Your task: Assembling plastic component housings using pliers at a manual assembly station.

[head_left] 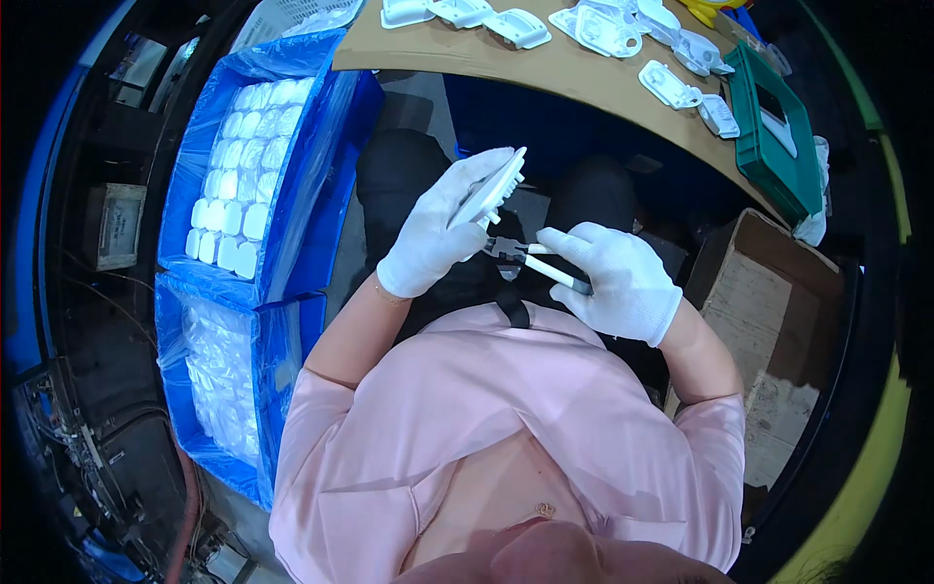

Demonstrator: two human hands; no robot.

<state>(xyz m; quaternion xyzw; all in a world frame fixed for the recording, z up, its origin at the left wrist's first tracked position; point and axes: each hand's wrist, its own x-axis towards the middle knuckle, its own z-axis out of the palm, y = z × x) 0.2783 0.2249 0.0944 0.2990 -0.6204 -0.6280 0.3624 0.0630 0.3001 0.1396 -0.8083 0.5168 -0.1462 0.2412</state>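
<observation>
In my gloved left hand point(435, 226) I grip a white plastic part point(491, 190), tilted, with small prongs along its right side. My gloved right hand point(623, 282) is wrapped round the pale, dark-tipped handles of a pair of cutting pliers point(508, 250). The pliers' jaws point left, close to the lower end of the part; whether they touch it I cannot tell. Both hands are held over my lap, short of the table. More white plastic parts point(669, 85) lie scattered on the brown tabletop point(584, 92) ahead.
At my left stands a blue crate point(336, 165) lined with clear film, holding rows of white pieces. A second blue crate point(275, 360) with bagged items sits nearer. A green bin point(764, 156) stands at the table's right end. An open cardboard box point(749, 321) is at my right.
</observation>
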